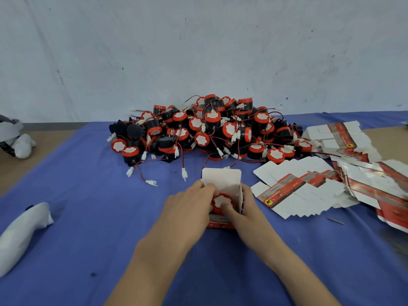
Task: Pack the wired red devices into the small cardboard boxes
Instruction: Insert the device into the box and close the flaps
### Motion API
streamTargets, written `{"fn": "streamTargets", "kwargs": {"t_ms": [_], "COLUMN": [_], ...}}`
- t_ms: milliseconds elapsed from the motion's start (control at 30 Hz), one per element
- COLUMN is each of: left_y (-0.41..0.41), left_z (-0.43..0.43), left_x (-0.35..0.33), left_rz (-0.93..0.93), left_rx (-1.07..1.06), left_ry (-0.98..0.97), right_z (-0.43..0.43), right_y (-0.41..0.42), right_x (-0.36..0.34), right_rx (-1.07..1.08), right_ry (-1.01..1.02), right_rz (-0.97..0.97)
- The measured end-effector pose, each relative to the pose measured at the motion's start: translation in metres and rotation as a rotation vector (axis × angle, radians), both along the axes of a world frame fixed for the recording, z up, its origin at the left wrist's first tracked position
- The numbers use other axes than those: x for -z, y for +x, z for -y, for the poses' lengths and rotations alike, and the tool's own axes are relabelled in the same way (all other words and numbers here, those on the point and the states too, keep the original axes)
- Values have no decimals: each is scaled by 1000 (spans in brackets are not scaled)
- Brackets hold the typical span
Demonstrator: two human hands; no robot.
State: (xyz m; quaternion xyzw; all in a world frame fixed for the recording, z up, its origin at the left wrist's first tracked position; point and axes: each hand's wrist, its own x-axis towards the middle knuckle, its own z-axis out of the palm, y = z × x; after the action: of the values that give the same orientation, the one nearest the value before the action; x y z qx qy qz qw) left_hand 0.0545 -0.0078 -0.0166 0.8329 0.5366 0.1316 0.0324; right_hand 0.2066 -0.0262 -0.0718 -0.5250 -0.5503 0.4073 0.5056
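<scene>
Forearms enter from bottom centre; both hands meet at mid-frame over one box (221, 224) standing on the blue-covered counter (88, 217). Left hand (189, 202): fingers curled at box's left wall, tips at rim of the red device (221, 202). Right hand (245, 208): fingers wrapped round right wall, thumb pressing down on device's white top. Device sits in the box mouth, white face up, approx. level w/ the opening; its wire and plug are not visible, so cannot tell if tucked in. Rear lid flap stands upright, open. Step in hand, by my reading: seating one device into its box. Next move calls for pushing it fully down, confirming wire is inside, then folding side tabs and lid flap shut w/o pinching the lead. Heap of devices (209, 129) lies beyond, centre frame, wires tangled, so each pick likely needs a shake loose. Flat box blanks (309, 188) fanned out at right, near the box. White bundle (22, 230) at lower left, well apart from work. No closed boxes in sight; task appears early.
</scene>
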Motion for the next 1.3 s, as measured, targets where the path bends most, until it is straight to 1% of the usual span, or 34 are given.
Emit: {"fn": "streamTargets", "kwargs": {"t_ms": [33, 67, 133, 200, 267, 333, 367, 400, 433, 500, 600, 667, 733, 1033, 1167, 1233, 1300], "left_y": [-2, -5, -12, -17, -14, -6, -2, 1, 1, -3, -7, -8, -9, 8, 9, 5, 1], "left_z": [-1, -1, -1, 0, 4, 7, 7, 5, 2, -3, -7, -9, -10, -5, -8, -12, -16], "left_x": [-2, -5, -14, -23, -27, -26, -23, -20, -16, -8, 3, 9, 10, 14, 10, 6, 6], "left_rz": [79, 201, 524, 837, 1032, 1127, 1117, 1049, 926, 614, 300, 109, 53, -86, -154, -147, -98], "left_rx": [18, 39, 82, 115, 143, 165, 159, 138, 104, 39, 34, -3, -74, -246, -236, -213, -154], "left_ry": [-48, -116, -284, -402, -482, -506, -464, -376, -259, -48, 87, 228, 281, 145, 88, 23, -12], "right_z": [0, 0, 1, 1, 1, 1, 1, 1, 1, 2, 2, 2, 1, 5, 9, 9, 9], "right_y": [0, -1, -2, -2, -1, -1, -1, 0, 0, 1, 1, 1, 1, -1, -2, -1, 0], "right_x": [0, -1, -1, -1, -2, -2, -1, -1, -1, 0, 1, 2, 3, 2, -3, -5, -5], "right_rx": [9, 16, 18, 23, 24, 19, 16, 15, 15, 17, 22, 24, 25, -9, -29, -42, -51], "right_ry": [1, 5, 13, 11, 9, 12, 14, 14, 12, 9, 16, 20, 23, 59, 68, 73, 85], "right_rz": [12, 28, 47, 52, 56, 78, 80, 77, 73, 72, 72, 85, 93, 139, 135, 133, 127]}}
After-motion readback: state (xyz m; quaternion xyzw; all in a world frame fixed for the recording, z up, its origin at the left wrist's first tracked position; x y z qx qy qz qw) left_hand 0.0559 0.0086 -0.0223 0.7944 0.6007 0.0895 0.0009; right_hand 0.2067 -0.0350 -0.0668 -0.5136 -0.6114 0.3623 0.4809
